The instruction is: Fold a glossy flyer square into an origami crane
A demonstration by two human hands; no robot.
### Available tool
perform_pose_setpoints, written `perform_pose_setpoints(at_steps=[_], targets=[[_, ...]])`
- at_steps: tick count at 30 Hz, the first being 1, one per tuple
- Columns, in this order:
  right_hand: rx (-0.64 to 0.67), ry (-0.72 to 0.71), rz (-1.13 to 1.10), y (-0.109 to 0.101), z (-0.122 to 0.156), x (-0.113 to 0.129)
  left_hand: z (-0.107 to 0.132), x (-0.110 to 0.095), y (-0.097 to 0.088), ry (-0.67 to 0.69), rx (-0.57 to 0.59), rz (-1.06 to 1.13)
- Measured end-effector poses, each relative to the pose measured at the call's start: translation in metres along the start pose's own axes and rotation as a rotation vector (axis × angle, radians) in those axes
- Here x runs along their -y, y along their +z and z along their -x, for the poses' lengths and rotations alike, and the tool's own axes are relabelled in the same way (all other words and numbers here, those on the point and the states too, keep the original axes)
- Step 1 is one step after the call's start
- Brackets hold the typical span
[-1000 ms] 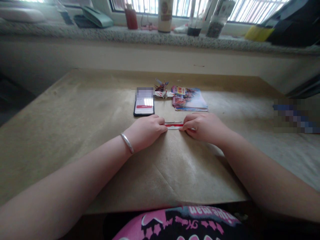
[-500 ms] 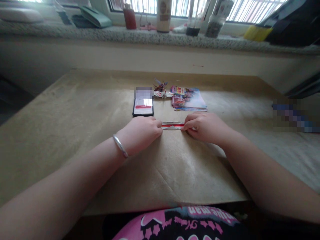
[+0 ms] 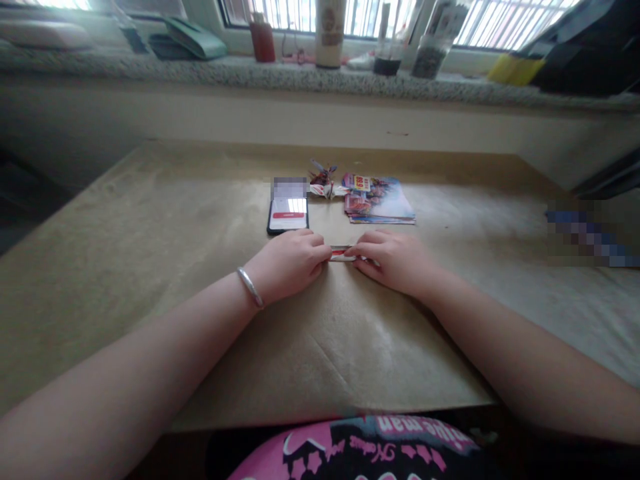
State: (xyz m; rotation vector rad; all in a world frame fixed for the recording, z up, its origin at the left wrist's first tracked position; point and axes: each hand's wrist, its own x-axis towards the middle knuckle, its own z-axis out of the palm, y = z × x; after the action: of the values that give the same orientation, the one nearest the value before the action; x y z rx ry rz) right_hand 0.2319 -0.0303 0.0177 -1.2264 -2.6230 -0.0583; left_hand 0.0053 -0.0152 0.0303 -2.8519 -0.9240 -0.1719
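On the table, a narrow folded paper strip [image 3: 340, 258], whitish with a red line along it, lies between my two hands. My left hand [image 3: 295, 259] wears a silver bangle at the wrist and pinches the strip's left end. My right hand [image 3: 393, 259] has its fingertips closed on the right part of the strip, hiding much of it. Just beyond my left hand lies a phone [image 3: 289, 223] with a lit screen. Past my right hand sits a stack of colourful printed cards [image 3: 383, 200].
Between phone and stack, at the back, is a twisted paper piece [image 3: 327, 191] with a dark, spiky tuft. A blurred bluish object [image 3: 590, 233] lies at the table's right side. Bottles, including a red one [image 3: 263, 41], line the granite windowsill [image 3: 285, 77].
My hands have come closer together along the strip, so less of it shows. The right hand has shifted left, and the left hand slightly right.
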Motion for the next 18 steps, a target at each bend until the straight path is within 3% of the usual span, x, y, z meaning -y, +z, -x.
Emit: perform_pose_setpoints(at_steps=[5,10,18], targets=[[0.007,0.021,-0.005,0.000,-0.003,0.002,-0.002,-0.010,0.007,-0.053,-0.065,-0.035],[-0.005,0.046,0.036,0.002,-0.007,0.005,-0.006,-0.013,0.011,-0.105,-0.056,-0.060],[-0.034,0.026,0.058,0.002,-0.010,0.007,-0.009,-0.013,0.011,-0.060,-0.080,-0.044]])
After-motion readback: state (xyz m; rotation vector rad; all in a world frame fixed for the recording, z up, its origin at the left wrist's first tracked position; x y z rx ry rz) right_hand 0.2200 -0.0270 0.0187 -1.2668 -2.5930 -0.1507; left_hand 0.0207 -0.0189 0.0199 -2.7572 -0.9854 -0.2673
